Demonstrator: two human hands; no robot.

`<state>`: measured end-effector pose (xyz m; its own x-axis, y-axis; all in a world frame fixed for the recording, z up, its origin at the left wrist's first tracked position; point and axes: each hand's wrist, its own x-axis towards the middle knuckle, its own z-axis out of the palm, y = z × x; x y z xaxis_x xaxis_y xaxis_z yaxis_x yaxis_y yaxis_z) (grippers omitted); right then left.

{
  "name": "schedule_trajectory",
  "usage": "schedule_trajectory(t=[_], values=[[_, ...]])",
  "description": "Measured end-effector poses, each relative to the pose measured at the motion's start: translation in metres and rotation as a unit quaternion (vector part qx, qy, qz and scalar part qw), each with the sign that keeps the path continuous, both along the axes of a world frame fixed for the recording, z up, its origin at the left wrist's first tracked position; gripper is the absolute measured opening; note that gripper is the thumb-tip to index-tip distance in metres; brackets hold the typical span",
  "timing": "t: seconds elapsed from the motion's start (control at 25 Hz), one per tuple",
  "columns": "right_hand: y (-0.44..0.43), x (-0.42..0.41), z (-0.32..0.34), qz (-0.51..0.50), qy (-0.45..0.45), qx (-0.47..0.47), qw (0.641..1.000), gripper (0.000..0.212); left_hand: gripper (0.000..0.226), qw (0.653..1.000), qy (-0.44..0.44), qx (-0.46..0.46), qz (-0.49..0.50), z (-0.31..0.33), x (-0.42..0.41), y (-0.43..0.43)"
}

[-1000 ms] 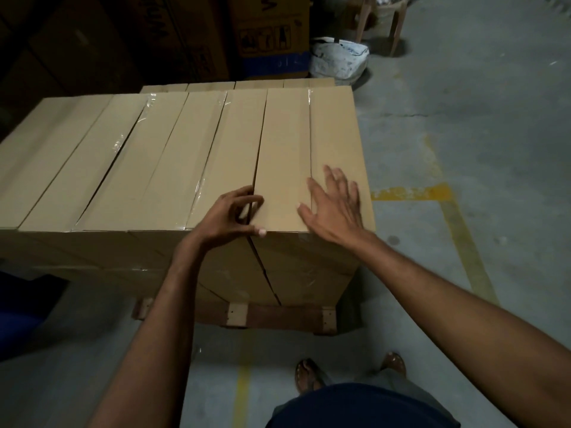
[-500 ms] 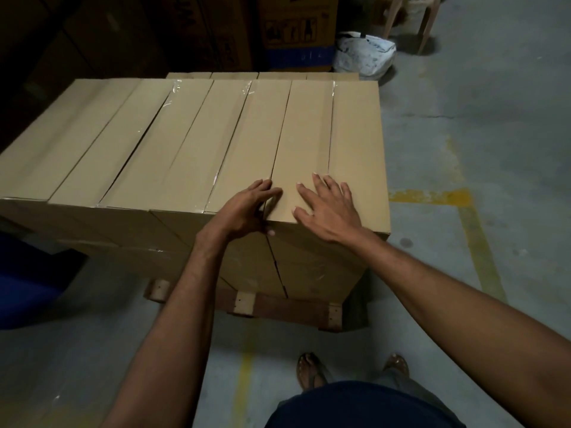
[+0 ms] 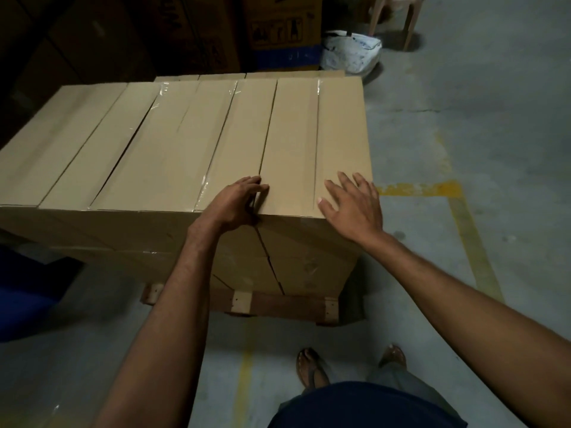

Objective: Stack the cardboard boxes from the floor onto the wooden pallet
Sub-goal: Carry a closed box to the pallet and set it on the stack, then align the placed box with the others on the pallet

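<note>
Several long tan cardboard boxes [image 3: 173,143] stand side by side, taped on top, on a low wooden pallet [image 3: 287,304]. The rightmost box [image 3: 340,134] ends the row. My left hand [image 3: 234,202] rests at the near top edge, its fingers lying across the seam between the rightmost box and its neighbour, and its thumb tucked at the front edge. My right hand [image 3: 352,205] lies flat with spread fingers on the rightmost box's near right corner. Neither hand holds anything.
Dark printed cartons [image 3: 278,29] are stacked behind the pallet. A white bag [image 3: 352,54] and chair legs [image 3: 392,17] stand at the back right. A blue object [image 3: 24,291] sits low on the left. Yellow floor lines [image 3: 463,230] run on the right, and my feet [image 3: 312,369] are near the pallet.
My right hand slid rightward to the box's near right corner. My left hand's fingers uncurled from the gap and now lie over the seam.
</note>
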<state>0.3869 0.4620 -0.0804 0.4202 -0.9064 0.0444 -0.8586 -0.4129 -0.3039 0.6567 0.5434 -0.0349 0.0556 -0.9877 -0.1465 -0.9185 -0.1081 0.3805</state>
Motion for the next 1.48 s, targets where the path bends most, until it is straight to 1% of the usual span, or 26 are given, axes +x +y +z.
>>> schedule_trajectory(t=[0.08,0.12,0.2,0.24,0.32,0.4,0.44,0.52,0.64,0.72,0.8,0.92,0.96,1.04,1.12,1.32,1.48], values=[[-0.002,-0.003,0.008,0.029,-0.017,0.024,0.999,0.059,0.098,0.999,0.021,0.025,0.019,0.008,-0.003,-0.001],[-0.002,-0.011,0.012,0.036,-0.039,0.036,0.998,0.057,0.094,0.999,0.025,0.029,0.02,0.013,-0.009,-0.003],[0.003,-0.03,0.015,0.031,-0.118,0.056,0.991,0.047,0.081,0.999,0.023,0.008,0.022,0.018,-0.024,-0.002],[0.008,-0.042,0.016,0.018,-0.174,0.06,0.983,0.042,0.078,0.999,0.017,-0.009,0.029,0.018,-0.033,0.001],[0.018,-0.068,0.016,-0.028,-0.275,0.055,0.959,0.032,0.083,0.998,-0.017,-0.026,0.048,0.014,-0.054,0.009],[0.028,-0.099,0.017,-0.085,-0.348,0.065,0.931,0.025,0.082,0.996,-0.047,-0.049,0.065,0.009,-0.084,0.016],[0.034,-0.116,0.019,-0.11,-0.377,0.078,0.916,0.024,0.076,0.994,-0.042,-0.074,0.065,0.007,-0.104,0.018],[0.045,-0.155,0.022,-0.148,-0.419,0.098,0.891,0.022,0.062,0.99,0.004,-0.132,0.048,0.008,-0.156,0.019],[0.066,-0.215,0.026,-0.176,-0.458,0.117,0.863,0.022,0.043,0.977,0.088,-0.194,0.015,0.01,-0.245,0.02],[0.085,-0.263,0.03,-0.195,-0.494,0.137,0.836,0.023,0.038,0.97,0.128,-0.207,0.001,0.008,-0.306,0.021],[0.104,-0.314,0.034,-0.216,-0.517,0.139,0.816,0.023,0.035,0.962,0.176,-0.209,-0.005,0.004,-0.365,0.023],[0.128,-0.395,0.039,-0.254,-0.529,0.127,0.8,0.023,0.032,0.935,0.288,-0.206,-0.001,-0.003,-0.455,0.031],[0.135,-0.419,0.04,-0.268,-0.53,0.121,0.796,0.022,0.031,0.928,0.311,-0.205,0.0,-0.004,-0.485,0.034],[0.148,-0.464,0.04,-0.305,-0.541,0.1,0.777,0.022,0.029,0.919,0.345,-0.193,-0.003,-0.002,-0.54,0.036],[0.158,-0.503,0.042,-0.347,-0.562,0.069,0.748,0.019,0.03,0.909,0.384,-0.16,-0.024,0.002,-0.592,0.032],[0.169,-0.583,0.039,-0.443,-0.592,0.032,0.672,0.016,0.029,0.873,0.479,-0.026,-0.087,-0.003,-0.701,0.004],[0.162,-0.644,0.032,-0.51,-0.585,0.013,0.63,0.015,0.028,0.848,0.513,0.054,-0.121,-0.013,-0.778,-0.03]])
